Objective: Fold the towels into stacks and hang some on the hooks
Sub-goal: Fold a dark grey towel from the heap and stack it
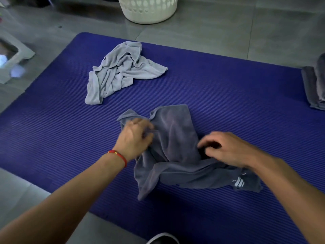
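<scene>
While both hands grip dark towel (pixel 175 150), pale towel (pixel 121 71) beyond

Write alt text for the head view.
Two bare hands, left hand and right hand, work a crumpled dark grey towel on a blue mat. A crumpled light grey towel lies beyond, before a white laundry basket.

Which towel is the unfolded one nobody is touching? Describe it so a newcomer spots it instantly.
Find the purple mat on the grey floor. Toward its far side lies the pale grey towel, crumpled. Unlike the dark grey towel nearer the person, no hand touches it.
</scene>
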Tool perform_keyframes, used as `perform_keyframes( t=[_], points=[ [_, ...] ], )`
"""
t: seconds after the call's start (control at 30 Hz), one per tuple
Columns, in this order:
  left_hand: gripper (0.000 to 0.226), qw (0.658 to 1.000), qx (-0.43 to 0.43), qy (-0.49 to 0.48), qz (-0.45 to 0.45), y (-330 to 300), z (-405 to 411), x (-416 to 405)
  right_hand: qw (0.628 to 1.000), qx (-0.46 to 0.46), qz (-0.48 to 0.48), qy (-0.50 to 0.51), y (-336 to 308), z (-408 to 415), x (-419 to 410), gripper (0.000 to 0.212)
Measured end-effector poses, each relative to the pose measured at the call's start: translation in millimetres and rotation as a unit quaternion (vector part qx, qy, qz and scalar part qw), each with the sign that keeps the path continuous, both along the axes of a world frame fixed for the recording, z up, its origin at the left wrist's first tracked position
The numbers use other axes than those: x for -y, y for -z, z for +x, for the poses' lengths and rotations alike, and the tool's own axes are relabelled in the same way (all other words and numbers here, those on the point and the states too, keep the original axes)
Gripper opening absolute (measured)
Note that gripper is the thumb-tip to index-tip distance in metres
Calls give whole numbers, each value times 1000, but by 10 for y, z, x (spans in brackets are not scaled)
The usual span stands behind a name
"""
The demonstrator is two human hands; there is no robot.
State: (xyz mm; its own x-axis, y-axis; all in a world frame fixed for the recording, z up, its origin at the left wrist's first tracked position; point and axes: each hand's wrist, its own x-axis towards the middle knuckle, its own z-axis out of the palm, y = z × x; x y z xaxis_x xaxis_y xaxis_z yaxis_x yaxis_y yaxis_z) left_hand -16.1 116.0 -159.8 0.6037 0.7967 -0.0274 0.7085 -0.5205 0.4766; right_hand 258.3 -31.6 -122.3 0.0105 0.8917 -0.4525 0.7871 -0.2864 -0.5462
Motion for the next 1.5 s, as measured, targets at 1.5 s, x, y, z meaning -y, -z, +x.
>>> perform_keyframes(
  t=[1.5],
  points=[
    [18, 914, 211, -46, -344, -1137, 527, 545, 963, -90, 246, -66, -455, -367, 96, 68]
  ],
)
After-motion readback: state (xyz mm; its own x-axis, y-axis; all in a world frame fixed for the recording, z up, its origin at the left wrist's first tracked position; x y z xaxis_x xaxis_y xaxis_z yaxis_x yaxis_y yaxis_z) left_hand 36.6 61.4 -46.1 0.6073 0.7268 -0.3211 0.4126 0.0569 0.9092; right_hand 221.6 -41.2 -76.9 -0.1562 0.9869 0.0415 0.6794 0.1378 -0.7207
